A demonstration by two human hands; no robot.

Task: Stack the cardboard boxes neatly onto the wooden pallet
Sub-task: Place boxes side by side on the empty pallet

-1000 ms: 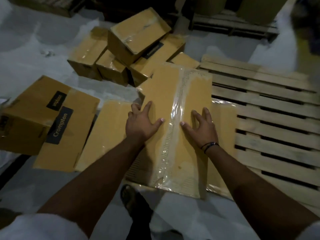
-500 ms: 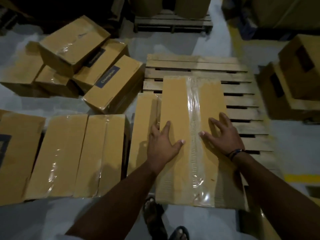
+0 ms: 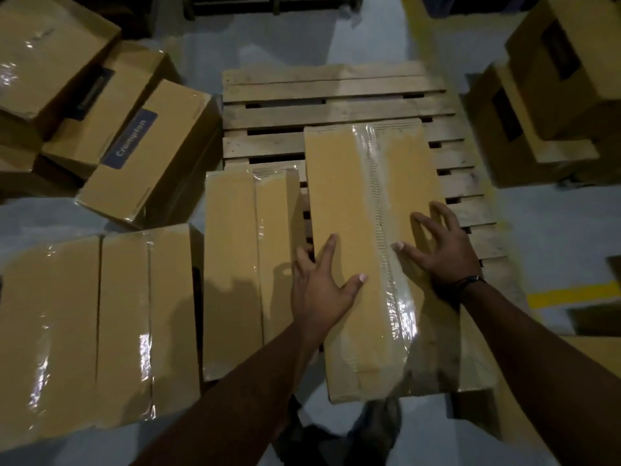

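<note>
A long taped cardboard box [image 3: 339, 203] lies lengthwise over the wooden pallet [image 3: 332, 95], its near end past the pallet's front edge. My left hand [image 3: 319, 290] lies flat on the box's left side with fingers spread, the outer fingers over its left edge. My right hand [image 3: 440, 250] presses on its right side, fingers spread and slightly bent. A second taped box [image 3: 235, 264] lies to the left, at the pallet's left front corner. Whether the long box rests on the slats or is lifted is unclear.
A wide taped box [image 3: 94, 331] lies on the floor at the near left. Several boxes, one labelled Crompton [image 3: 141, 153], are heaped at the far left. More boxes [image 3: 537, 112] stand at the right. A yellow floor line [image 3: 571, 294] runs at the right. My feet show below.
The view has swung right and the pallet now sits centred. The long box under both hands has shifted further right over the slats, away from the second box. Both hands stay flat on it.
</note>
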